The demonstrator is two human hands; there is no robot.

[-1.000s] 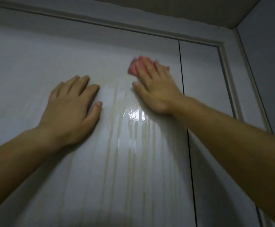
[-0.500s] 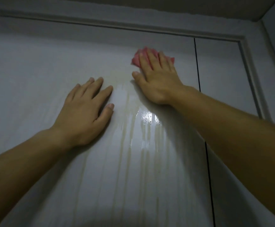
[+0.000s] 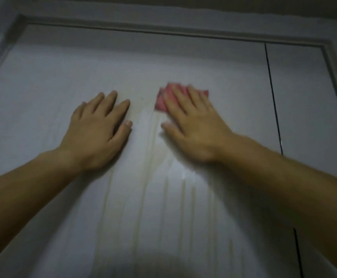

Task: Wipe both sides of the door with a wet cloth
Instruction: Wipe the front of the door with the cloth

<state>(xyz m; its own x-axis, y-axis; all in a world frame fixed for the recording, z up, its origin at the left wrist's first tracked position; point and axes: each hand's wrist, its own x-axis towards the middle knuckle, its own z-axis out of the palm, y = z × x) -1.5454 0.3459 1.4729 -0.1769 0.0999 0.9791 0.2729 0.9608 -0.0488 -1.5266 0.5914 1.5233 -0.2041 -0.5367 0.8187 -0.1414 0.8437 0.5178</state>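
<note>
Head view: pink wet cloth [image 3: 161, 102] at 1 o'clock of centre, flat on the white door [image 3: 183, 227], pressed under the right hand [image 3: 195, 129], fingers straight. Left hand [image 3: 97, 135] at 10 o'clock, spread flat, holding nothing. Drip streaks [image 3: 149, 177] run toward 6 o'clock. Risk: runs dry into marks; the bracing palm slips on wet paint.

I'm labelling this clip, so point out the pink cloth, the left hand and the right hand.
pink cloth [image 3: 160, 103], head view, bare left edge beside the fingers.
left hand [image 3: 97, 135], head view, back of the hand, flat on the door [image 3: 163, 67].
right hand [image 3: 195, 133], head view, back of the hand, over the pink cloth.
</note>
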